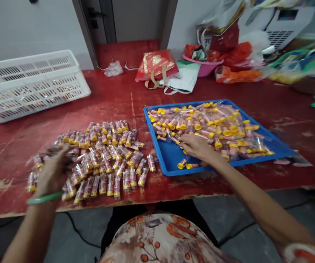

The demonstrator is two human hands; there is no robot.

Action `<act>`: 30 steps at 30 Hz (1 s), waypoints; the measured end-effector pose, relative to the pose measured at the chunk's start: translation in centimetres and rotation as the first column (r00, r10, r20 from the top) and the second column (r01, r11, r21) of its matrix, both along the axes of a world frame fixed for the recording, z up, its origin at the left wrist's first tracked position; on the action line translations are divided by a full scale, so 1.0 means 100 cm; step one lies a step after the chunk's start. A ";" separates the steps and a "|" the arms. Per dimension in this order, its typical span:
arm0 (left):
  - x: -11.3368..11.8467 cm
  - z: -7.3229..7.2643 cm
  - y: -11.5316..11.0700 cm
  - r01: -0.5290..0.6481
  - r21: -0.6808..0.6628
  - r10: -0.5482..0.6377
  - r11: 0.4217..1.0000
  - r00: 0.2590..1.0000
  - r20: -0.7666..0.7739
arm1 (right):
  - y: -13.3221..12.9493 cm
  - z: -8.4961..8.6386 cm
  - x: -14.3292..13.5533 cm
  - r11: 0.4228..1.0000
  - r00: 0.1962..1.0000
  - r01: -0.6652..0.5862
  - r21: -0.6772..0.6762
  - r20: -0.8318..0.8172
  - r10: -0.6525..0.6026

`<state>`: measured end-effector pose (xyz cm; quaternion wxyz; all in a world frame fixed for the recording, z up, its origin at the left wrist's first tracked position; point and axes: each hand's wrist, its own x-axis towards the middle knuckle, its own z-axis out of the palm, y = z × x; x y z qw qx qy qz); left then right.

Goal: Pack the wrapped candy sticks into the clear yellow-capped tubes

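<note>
Many small clear tubes with yellow ends and purple labels (110,184) lie in a loose pile on the red table (113,91). My left hand (53,170), with a green bangle on its wrist, is over the left side of this pile; motion smears its fingers. To the right, a blue tray (168,160) holds a heap of yellow-capped tubes with pinkish contents (201,120). My right hand (195,147) reaches into the tray at the heap's near left edge, fingers bent together at the tubes. What they grip is too small to make out.
A white slatted crate (37,87) stands at the back left. Behind the tray are a red gift bag (157,65), a white bag (183,78) and a pink basin (205,67) with plastic bags. The table's front edge runs close to my body.
</note>
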<state>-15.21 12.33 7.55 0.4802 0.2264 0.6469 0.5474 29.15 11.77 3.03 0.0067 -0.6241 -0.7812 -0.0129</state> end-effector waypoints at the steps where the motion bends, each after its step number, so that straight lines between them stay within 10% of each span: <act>1: 0.025 -0.005 -0.016 0.138 0.044 -0.144 0.989 0.977 0.157 | 0.013 -0.006 -0.005 0.999 1.000 0.000 -0.035 0.029 0.001; 7: 0.140 -0.032 -0.079 0.457 0.081 -0.402 0.886 0.671 0.623 | 0.035 -0.033 -0.035 0.994 0.993 0.072 -0.087 0.100 -0.064; 17: 0.163 -0.045 -0.091 0.444 -0.010 -0.354 0.896 0.729 0.586 | -0.002 -0.017 -0.006 0.944 0.901 0.328 0.022 -0.308 -0.306; 19: 0.165 -0.047 -0.089 0.444 -0.038 -0.323 0.895 0.704 0.633 | -0.023 -0.010 -0.006 0.935 0.734 0.342 -0.092 -0.596 -0.327; 23: 0.170 -0.049 -0.088 0.359 -0.070 -0.235 0.931 0.735 0.636 | -0.075 0.003 -0.034 0.902 -0.061 0.102 -0.419 -0.908 -0.415; 25: 0.173 -0.049 -0.090 0.335 -0.053 -0.234 0.941 0.754 0.614 | -0.096 0.006 -0.057 0.878 -0.123 -0.016 -0.478 -0.870 -0.477; 30: 0.184 -0.045 -0.100 0.364 0.007 -0.303 0.931 0.765 0.568 | -0.110 0.002 -0.106 0.823 0.066 -0.095 -0.560 -0.828 -0.556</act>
